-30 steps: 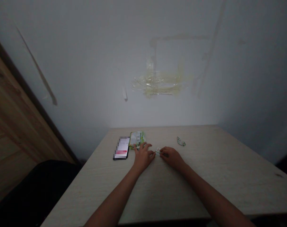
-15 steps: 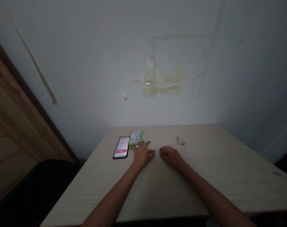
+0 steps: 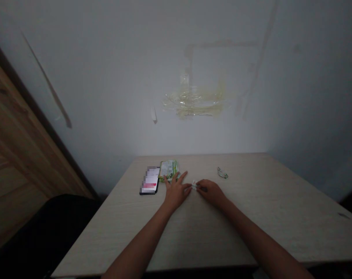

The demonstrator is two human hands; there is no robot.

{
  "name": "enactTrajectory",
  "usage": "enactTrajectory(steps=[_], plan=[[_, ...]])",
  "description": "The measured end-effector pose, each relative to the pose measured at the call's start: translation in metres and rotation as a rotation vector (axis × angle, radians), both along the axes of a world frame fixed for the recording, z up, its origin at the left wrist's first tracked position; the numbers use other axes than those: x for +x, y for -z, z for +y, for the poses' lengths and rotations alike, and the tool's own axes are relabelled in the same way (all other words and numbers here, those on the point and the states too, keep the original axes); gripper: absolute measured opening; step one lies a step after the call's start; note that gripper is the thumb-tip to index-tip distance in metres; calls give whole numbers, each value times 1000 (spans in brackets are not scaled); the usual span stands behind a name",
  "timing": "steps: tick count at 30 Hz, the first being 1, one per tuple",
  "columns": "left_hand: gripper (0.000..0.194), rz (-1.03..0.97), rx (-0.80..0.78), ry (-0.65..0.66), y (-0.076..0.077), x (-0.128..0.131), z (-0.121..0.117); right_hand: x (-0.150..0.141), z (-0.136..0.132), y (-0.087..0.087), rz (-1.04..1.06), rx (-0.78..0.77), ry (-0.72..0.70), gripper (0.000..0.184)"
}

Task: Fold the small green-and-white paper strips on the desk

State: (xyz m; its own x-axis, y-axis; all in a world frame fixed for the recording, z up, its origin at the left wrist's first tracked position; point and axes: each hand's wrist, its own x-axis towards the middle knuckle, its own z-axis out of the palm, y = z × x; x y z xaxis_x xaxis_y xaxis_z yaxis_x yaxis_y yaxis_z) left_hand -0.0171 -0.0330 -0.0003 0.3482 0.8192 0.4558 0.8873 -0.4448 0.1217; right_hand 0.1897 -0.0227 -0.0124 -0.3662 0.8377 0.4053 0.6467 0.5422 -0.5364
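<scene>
A small white piece (image 3: 194, 185), perhaps folded paper or a wrapper, lies low over the table between my two hands. My left hand (image 3: 176, 193) pinches its left edge between thumb and a finger, while the other fingers are spread out toward a green-and-white packet (image 3: 169, 169). From the right, my right hand (image 3: 212, 192) has its fingertips closed on the other side of the piece. Its exact kind is too small to make out. Left of the packet lies a phone (image 3: 150, 182) with a lit screen, partly blurred out.
A crumpled green-and-white scrap (image 3: 222, 173) lies on the pale wooden table (image 3: 280, 209) to the right. The table's back edge meets a wall (image 3: 120, 77) with peeling clear tape (image 3: 196, 102). A black object (image 3: 48, 228) and wooden panelling (image 3: 16, 143) stand at left.
Both hands stay at the white piece with only slight finger movement; my left hand's spread fingers have shifted a little to the right. The whole view has moved slightly.
</scene>
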Motion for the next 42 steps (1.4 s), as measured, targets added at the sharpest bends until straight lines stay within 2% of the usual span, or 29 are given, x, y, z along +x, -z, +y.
enactTrajectory(steps=[9, 19, 32, 37, 42], plan=[[23, -22, -65, -78, 2, 0, 7, 2, 1, 1, 3, -10, -17, 13], [26, 21, 1, -40, 5, 0, 4, 0, 1, 1, -32, 36, 0, 13], [29, 24, -6, -48, 2, 11, 22, -1, 0, 3, -39, 31, 16, 15], [31, 8, 17, -23, 2, 10, 17, 0, -1, 2, -25, 6, 9, 15], [30, -9, 30, 9, -5, 8, 11, -1, -3, -1, -50, -6, 24, 16]])
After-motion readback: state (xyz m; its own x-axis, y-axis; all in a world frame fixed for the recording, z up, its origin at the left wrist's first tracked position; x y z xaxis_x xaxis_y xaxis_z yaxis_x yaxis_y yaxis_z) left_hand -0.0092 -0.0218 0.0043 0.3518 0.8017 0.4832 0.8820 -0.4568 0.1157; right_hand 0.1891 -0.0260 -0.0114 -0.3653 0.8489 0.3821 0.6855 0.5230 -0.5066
